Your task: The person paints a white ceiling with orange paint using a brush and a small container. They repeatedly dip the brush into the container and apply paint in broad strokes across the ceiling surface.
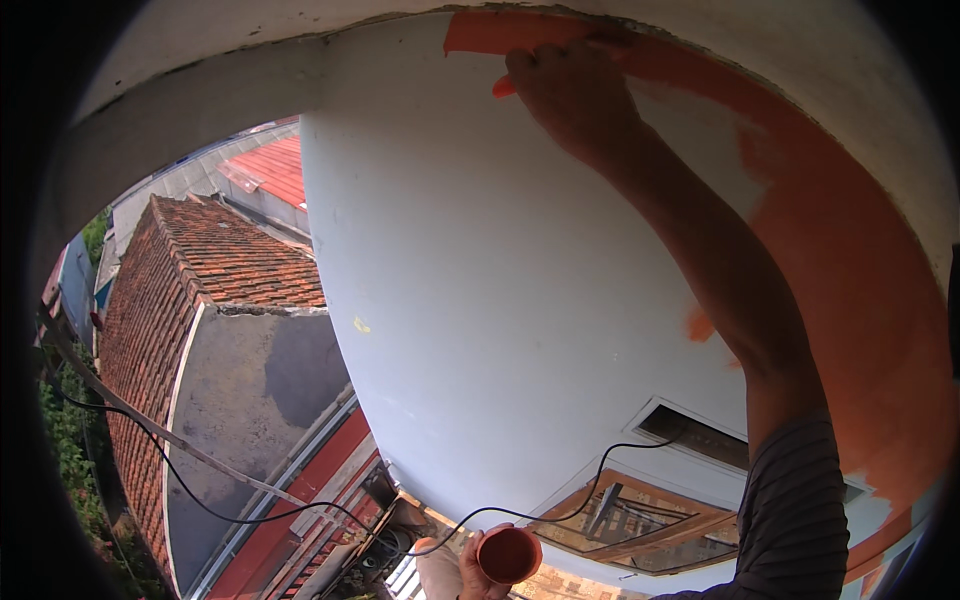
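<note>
My right hand (570, 95) reaches up to the top of the white wall (500, 250), its fingers closed on a brush (503, 87) with an orange end showing at the left. It is at the lower edge of an orange painted band (490, 32); the bristles are mostly hidden by the hand. Orange paint (860, 330) also covers a curved area at the right, with uneven edges on the white. Low in the middle, my left hand (470, 565) holds a small cup (508, 555) with red-orange paint inside, its mouth facing up.
A dark cable (240, 520) runs across the lower view, past a long pole (200, 450) at the left. Beyond the wall's left edge lie tiled roofs (230, 250), a grey wall (255, 400) and greenery (65, 450) below. A wooden-framed window (650, 510) and narrow vent (680, 430) are at lower right.
</note>
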A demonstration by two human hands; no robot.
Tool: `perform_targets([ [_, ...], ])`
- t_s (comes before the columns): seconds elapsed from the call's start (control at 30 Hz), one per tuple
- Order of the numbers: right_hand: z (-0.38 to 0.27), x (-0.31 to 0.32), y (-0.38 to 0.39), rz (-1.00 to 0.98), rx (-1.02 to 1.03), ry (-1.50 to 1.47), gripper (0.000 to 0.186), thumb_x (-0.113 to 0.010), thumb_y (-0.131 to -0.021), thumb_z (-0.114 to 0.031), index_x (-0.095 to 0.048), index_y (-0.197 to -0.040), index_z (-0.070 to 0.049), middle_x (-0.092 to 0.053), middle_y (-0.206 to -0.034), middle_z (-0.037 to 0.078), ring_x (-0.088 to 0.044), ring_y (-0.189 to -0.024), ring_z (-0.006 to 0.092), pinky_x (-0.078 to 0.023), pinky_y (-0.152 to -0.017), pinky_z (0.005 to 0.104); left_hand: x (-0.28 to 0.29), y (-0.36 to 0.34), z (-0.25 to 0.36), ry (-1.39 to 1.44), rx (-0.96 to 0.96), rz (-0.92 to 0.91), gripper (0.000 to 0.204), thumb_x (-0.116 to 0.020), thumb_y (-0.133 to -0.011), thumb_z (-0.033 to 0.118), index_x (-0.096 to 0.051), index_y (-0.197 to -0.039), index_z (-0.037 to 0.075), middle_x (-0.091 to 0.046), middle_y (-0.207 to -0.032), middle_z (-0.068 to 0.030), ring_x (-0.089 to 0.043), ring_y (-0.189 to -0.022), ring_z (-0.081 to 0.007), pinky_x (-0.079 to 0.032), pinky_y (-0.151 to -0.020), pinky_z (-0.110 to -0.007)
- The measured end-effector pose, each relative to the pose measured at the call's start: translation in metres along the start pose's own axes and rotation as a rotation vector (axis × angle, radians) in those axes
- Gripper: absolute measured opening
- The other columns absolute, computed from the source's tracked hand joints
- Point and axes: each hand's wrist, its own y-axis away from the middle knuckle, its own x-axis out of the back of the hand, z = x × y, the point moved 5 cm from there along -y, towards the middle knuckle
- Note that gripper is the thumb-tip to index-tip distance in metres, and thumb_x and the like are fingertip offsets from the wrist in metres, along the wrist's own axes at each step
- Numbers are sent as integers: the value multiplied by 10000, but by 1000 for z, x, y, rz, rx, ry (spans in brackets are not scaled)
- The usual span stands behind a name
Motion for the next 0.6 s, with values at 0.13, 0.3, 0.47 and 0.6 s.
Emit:
perform_targets([
  [0.13, 8, 0, 7, 109, 23, -65, 197, -731, -866, -54, -678, -1049, -105, -711, -965, 57, -714, -903, 280, -615, -746, 440, -2, 4, 4, -66, -50, 64, 673, -549, -1029, 559, -632, -1340, -33, -692, -1278, -251, -672, -1199, -428, -578, -1019, -547],
  [0.3, 10, 6, 16, 204, 40, -144, 209, -710, -861, -2, -639, -1047, -67, -686, -965, 81, -686, -939, 283, -621, -734, 408, -6, 4, 3, -55, -34, 53, 679, -555, -1025, 564, -640, -1335, -34, -696, -1275, -251, -671, -1201, -430, -574, -1026, -548],
  [0.47, -2, 11, 22, 257, 60, -133, 204, -715, -853, 3, -601, -1021, -19, -657, -919, 106, -670, -927, 278, -620, -734, 417, -4, 4, 0, -26, -5, 4, 685, -558, -1023, 567, -634, -1343, -34, -692, -1284, -249, -671, -1201, -430, -576, -1022, -545],
  [0.6, -10, 2, 13, 193, 60, -122, 184, -709, -859, -21, -591, -1000, -31, -651, -889, 109, -666, -883, 267, -581, -674, 401, -2, 5, 2, -48, -6, 30, 682, -557, -1023, 562, -627, -1350, -32, -689, -1289, -247, -670, -1201, -432, -583, -1009, -542],
])
